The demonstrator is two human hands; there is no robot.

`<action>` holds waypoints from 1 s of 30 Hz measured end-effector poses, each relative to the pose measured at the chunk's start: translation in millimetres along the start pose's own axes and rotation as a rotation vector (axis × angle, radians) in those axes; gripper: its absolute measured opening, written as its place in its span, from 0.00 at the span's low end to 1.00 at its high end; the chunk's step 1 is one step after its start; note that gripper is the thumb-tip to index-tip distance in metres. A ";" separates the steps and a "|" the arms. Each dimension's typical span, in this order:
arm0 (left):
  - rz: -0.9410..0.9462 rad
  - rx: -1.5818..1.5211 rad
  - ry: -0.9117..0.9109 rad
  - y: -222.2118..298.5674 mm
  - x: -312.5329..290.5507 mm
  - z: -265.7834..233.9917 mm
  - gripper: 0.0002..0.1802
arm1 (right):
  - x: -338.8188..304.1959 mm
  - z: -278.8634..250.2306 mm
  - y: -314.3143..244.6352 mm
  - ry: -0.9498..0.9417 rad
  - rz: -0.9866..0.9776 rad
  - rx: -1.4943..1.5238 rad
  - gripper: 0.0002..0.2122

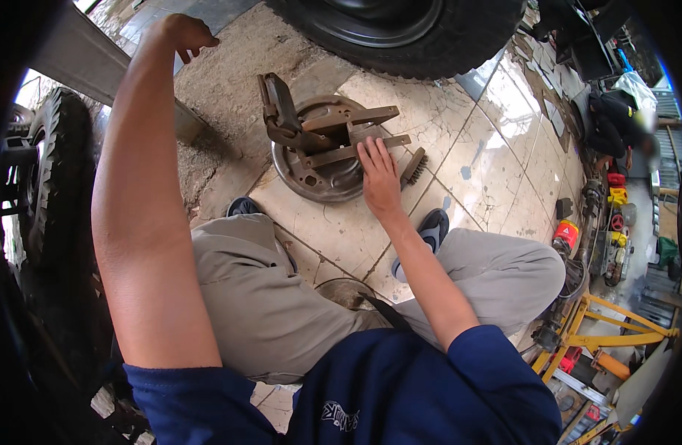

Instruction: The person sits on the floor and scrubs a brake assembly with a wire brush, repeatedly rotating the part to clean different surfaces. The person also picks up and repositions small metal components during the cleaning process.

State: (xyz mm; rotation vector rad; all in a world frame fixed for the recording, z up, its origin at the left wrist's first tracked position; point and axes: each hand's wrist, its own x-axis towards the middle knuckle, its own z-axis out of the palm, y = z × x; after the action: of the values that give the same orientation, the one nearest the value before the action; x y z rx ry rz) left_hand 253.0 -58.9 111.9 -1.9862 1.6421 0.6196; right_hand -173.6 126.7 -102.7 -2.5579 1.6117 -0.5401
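Note:
A round, dished metal plate point(330, 189) lies on the tiles in front of me, between my feet. Rusty brown metal pieces rest on it: a curved, upright piece point(283, 110) at the left and a part with two parallel flat bars point(374, 116) reaching right. My right hand point(380, 174) lies with fingers stretched out on the near bar and the block between the bars, not wrapped round them. Just right of that hand is a wire brush point(415, 167), bristles facing right. My left hand point(187, 34) is raised far out at the upper left, fingers loosely bent and apart, with nothing visible in it.
A large black tire point(460, 44) stands beyond the plate; another tire point(55, 178) is at the left beside a grey post point(81, 52). At right lie an axle point(575, 274), a red container point(566, 233) and a yellow metal frame point(615, 340). Another person point(612, 122) crouches far right.

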 end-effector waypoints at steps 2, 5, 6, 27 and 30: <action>0.005 -0.016 -0.008 4.5 2.4 -2.7 0.30 | 1.7 5.6 7.1 0.065 0.071 -0.025 0.31; -0.022 -0.057 0.036 -14.8 17.0 5.4 0.30 | 3.4 6.8 -5.8 0.020 0.073 0.030 0.31; -0.024 -0.062 0.031 -14.5 17.6 5.8 0.30 | 4.1 1.8 -5.9 -0.033 -0.024 0.022 0.30; -0.018 -0.014 0.002 3.3 -3.8 -0.4 0.30 | 20.1 1.6 39.7 -0.022 0.187 -0.085 0.26; -0.022 0.000 -0.028 -3.8 0.9 1.0 0.30 | 14.2 -0.1 34.3 -0.032 0.087 -0.014 0.26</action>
State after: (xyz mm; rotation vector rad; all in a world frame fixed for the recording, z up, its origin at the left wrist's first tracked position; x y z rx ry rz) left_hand 256.8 -58.3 110.9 -1.9840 1.6016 0.6364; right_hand -197.6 98.8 -107.3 -2.4791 1.7129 -0.4798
